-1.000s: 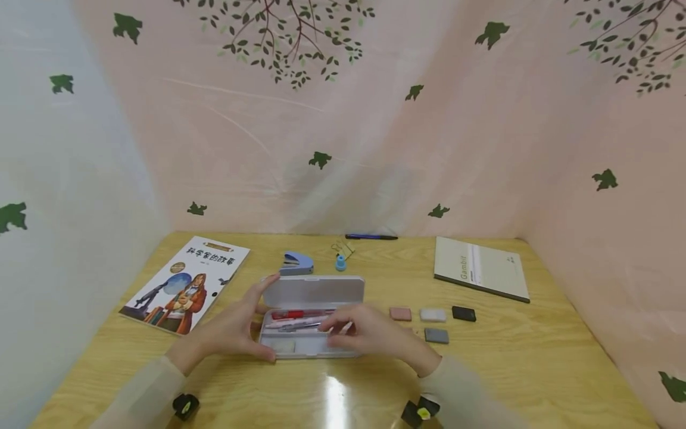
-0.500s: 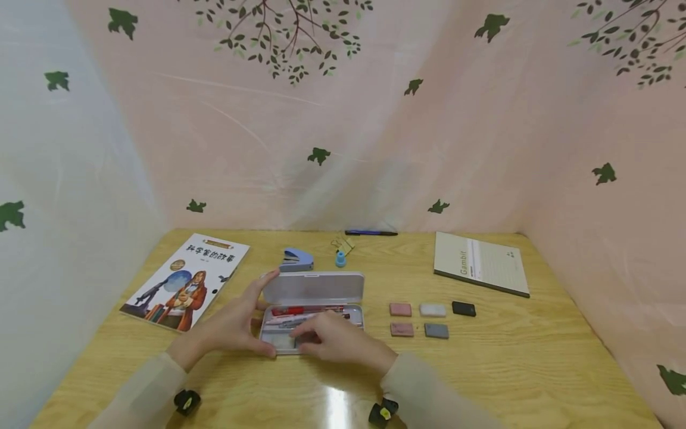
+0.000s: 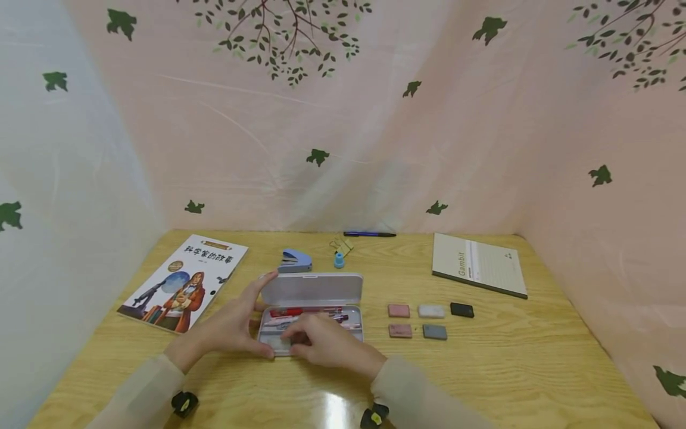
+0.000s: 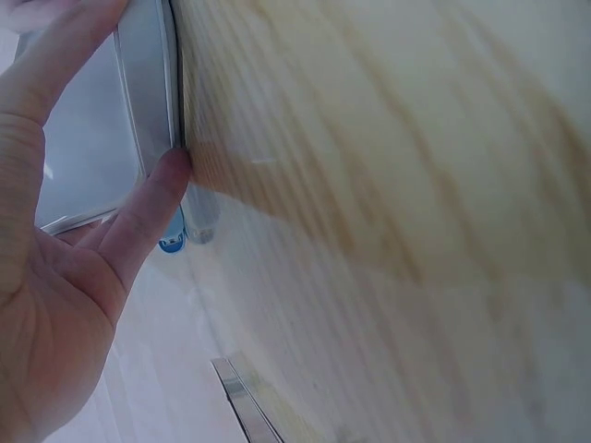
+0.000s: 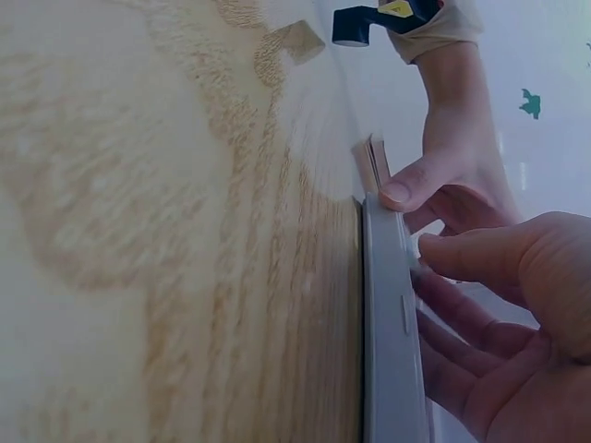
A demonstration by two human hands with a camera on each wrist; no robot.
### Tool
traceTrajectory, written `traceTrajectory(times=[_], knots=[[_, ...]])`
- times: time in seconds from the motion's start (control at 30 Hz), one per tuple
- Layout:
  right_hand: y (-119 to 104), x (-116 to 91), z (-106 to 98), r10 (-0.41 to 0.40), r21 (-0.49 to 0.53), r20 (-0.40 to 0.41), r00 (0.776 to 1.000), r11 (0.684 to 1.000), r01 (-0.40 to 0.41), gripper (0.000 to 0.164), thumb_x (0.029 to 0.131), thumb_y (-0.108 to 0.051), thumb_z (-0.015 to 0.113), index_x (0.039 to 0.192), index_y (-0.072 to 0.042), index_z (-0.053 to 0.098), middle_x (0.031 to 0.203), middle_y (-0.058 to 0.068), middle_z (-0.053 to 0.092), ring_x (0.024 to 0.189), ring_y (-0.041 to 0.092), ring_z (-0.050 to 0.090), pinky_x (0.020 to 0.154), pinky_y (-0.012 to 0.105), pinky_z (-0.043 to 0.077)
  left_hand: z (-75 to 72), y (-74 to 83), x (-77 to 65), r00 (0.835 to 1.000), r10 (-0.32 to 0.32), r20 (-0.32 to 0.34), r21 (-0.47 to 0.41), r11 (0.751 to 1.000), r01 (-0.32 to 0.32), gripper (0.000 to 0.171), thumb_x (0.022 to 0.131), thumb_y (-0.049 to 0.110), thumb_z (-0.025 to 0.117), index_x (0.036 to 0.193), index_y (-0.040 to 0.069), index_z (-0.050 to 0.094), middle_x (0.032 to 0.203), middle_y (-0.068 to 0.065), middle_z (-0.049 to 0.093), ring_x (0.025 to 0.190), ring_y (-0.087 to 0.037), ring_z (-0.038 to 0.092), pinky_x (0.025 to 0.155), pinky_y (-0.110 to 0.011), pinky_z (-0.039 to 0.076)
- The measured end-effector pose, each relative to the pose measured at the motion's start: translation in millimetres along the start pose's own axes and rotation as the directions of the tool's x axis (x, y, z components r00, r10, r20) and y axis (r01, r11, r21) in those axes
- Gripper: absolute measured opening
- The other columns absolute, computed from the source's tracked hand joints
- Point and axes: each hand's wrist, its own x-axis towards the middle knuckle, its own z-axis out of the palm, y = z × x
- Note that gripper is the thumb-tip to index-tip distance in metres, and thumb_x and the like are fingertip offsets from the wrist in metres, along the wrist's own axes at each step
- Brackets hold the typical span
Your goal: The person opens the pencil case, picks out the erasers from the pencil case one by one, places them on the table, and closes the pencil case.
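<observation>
A pale grey pencil case (image 3: 312,290) stands with its lid raised on the wooden table. Red and clear pens (image 3: 289,311) lie in its rear compartment. My left hand (image 3: 233,326) grips the case's left end, thumb at the front corner and index finger up on the lid. In the right wrist view its thumb presses the case's front wall (image 5: 390,314). My right hand (image 3: 327,341) reaches into the front compartment, with thumb and index finger curled at the right end of a pale eraser (image 3: 276,342). Those fingers partly hide the eraser.
Right of the case lie two pink erasers (image 3: 399,310), a white eraser (image 3: 431,311), a grey eraser (image 3: 435,332) and a black eraser (image 3: 462,310). Behind are a blue stapler (image 3: 295,261), a small blue object (image 3: 339,260), a binder clip (image 3: 345,245), a pen (image 3: 370,234), a notebook (image 3: 479,265) and a book (image 3: 184,285).
My right hand has moved left inside the case to the pale eraser, its fingers curling in. The lower pink eraser, hidden before, now shows. My left hand keeps its hold.
</observation>
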Motion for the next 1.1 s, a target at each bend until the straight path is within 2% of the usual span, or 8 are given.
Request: traceTrajectory(times=[0.1,0.2,0.33,0.5,0.7,0.93,1.03,1.1], knots=[[1,2,1,0.005,0.055,-0.007,1.0,0.998,-0.004,0.018,0.092,-0.007,0.075,0.109,-0.013,0.078,0.104,-0.01,0.072,0.09,-0.003,0.061,0.08,0.012,0.049,0.2,-1.0,0.0,1.0,0.012,-0.004,0.006,1.0,-0.012,0.135,0.068,0.042,0.095,0.163,0.02,0.001,0.16,-0.021,0.024,0.114,-0.035,0.064,0.086,-0.039,0.059],[2,4,3,0.007,0.105,-0.01,1.0,0.994,-0.006,0.017,0.092,-0.007,0.075,0.107,-0.013,0.078,0.102,-0.011,0.071,0.091,-0.004,0.061,0.081,0.014,0.051,0.6,-1.5,0.1,1.0,0.01,-0.005,0.005,1.0,-0.01,0.136,0.068,0.042,0.095,0.163,0.023,0.001,0.159,-0.019,0.025,0.114,-0.033,0.064,0.086,-0.037,0.059],[2,6,5,0.002,0.107,-0.019,1.0,0.994,0.0,0.017,0.091,-0.007,0.077,0.107,-0.013,0.079,0.101,-0.012,0.073,0.086,-0.006,0.061,0.077,0.013,0.05,0.8,-1.5,0.8,1.0,0.002,-0.002,-0.002,1.0,-0.002,0.135,0.067,0.042,0.095,0.163,0.031,0.0,0.16,-0.016,0.024,0.115,-0.03,0.064,0.088,-0.037,0.058],[3,8,8,0.01,0.094,-0.03,1.0,0.996,-0.007,0.017,0.09,-0.008,0.077,0.106,-0.014,0.08,0.1,-0.012,0.075,0.08,-0.008,0.059,0.071,0.011,0.048,0.4,-0.5,1.4,1.0,-0.003,0.004,-0.014,1.0,0.003,0.136,0.068,0.042,0.095,0.163,0.031,-0.001,0.161,-0.016,0.023,0.116,-0.031,0.063,0.088,-0.038,0.058],[3,8,9,0.035,0.138,-0.041,0.999,0.99,-0.029,0.015,0.091,-0.007,0.076,0.104,-0.014,0.08,0.099,-0.012,0.075,0.08,-0.007,0.06,0.071,0.012,0.049,1.2,-0.9,1.2,1.0,-0.009,0.004,-0.014,1.0,0.009,0.136,0.067,0.04,0.096,0.162,0.033,-0.001,0.16,-0.015,0.023,0.117,-0.031,0.063,0.089,-0.037,0.058],[4,4,-3,0.121,0.285,-0.053,0.991,0.953,-0.101,0.015,0.093,-0.005,0.073,0.106,-0.011,0.079,0.099,-0.01,0.075,0.085,-0.004,0.062,0.078,0.016,0.053,1.2,0.1,0.4,1.0,-0.007,0.001,-0.008,1.0,0.007,0.136,0.068,0.038,0.096,0.162,0.035,-0.002,0.16,-0.018,0.024,0.116,-0.034,0.063,0.087,-0.039,0.059],[6,-3,-12,0.117,0.328,-0.064,0.991,0.94,-0.09,0.016,0.094,-0.007,0.074,0.108,-0.01,0.079,0.101,-0.008,0.075,0.085,-0.002,0.064,0.078,0.018,0.054,0.7,1.2,-0.1,1.0,-0.011,0.001,-0.011,1.0,0.011,0.136,0.068,0.038,0.096,0.162,0.035,-0.002,0.159,-0.018,0.023,0.116,-0.035,0.063,0.087,-0.039,0.059],[8,-11,-18,0.103,0.395,-0.045,0.994,0.915,-0.077,0.016,0.094,-0.008,0.073,0.109,-0.007,0.078,0.103,-0.005,0.075,0.087,0.001,0.066,0.079,0.02,0.055,0.5,1.6,-0.5,1.0,-0.017,0.003,-0.008,1.0,0.017,0.136,0.067,0.04,0.096,0.162,0.036,-0.003,0.159,-0.018,0.024,0.116,-0.035,0.063,0.087,-0.039,0.059]])
